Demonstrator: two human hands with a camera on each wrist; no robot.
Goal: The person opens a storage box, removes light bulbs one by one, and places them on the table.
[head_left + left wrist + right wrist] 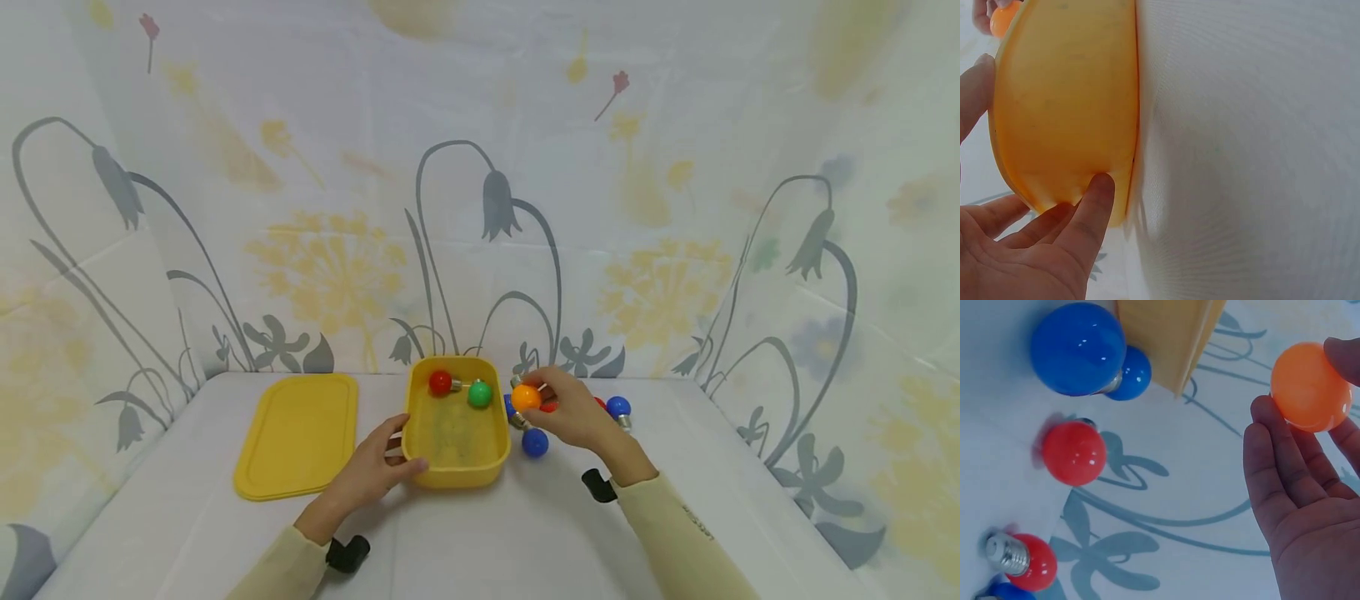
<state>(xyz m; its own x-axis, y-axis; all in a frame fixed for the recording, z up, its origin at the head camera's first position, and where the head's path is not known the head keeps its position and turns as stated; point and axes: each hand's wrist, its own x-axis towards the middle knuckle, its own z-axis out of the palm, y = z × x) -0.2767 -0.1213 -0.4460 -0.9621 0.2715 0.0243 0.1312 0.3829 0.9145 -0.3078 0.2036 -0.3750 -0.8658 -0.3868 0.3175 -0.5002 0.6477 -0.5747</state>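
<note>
A yellow plastic box stands on the table, with a red bulb and a green bulb lying at its far end. My left hand holds the box at its near left corner, thumb along the front and fingers on the left side; the left wrist view shows fingertips against the outer wall. Just right of the box, my right hand pinches an orange light bulb between thumb and fingers. The bulb is raised, its metal base pointing away in the head view.
Right of the box lie loose bulbs: a blue bulb in front, another blue bulb farther right, and red bulbs partly behind my right hand. On the left lies a flat yellow lid. Patterned cloth hangs behind the table.
</note>
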